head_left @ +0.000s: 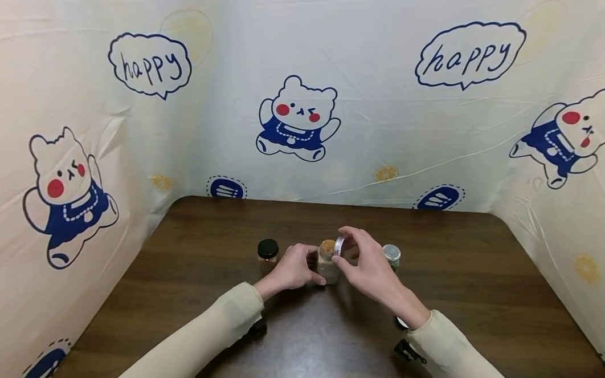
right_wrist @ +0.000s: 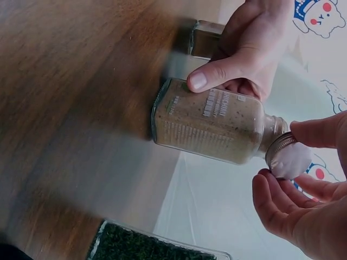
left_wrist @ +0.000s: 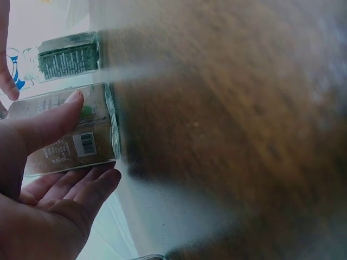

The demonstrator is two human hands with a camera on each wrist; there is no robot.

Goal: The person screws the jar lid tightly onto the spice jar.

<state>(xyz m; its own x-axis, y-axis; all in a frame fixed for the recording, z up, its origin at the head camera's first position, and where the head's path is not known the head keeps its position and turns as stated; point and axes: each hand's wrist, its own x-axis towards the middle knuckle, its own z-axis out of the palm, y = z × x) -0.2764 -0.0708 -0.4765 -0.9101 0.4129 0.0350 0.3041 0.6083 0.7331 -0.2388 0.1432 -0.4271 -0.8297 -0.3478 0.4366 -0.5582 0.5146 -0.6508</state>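
Note:
A square glass spice jar point(head_left: 327, 270) of tan powder stands upright on the table. Its mouth is uncovered. My left hand point(head_left: 293, 267) grips it low down, thumb on one face and fingers on another, as the left wrist view also shows on the jar point(left_wrist: 97, 127). Between thumb and fingers, my right hand point(head_left: 367, 268) pinches a round silver lid point(head_left: 339, 246), turned on edge beside the jar's mouth. The right wrist view shows the lid point(right_wrist: 282, 154) tilted at the neck, its pale inner or top face turned toward the camera.
To the left stands a jar with a black cap point(head_left: 268, 248), partly behind my left hand. A silver-capped jar of green herbs point(head_left: 392, 254) stands to the right, partly behind my right hand. A small dark-rimmed round thing point(head_left: 401, 323) lies half hidden by my right wrist.

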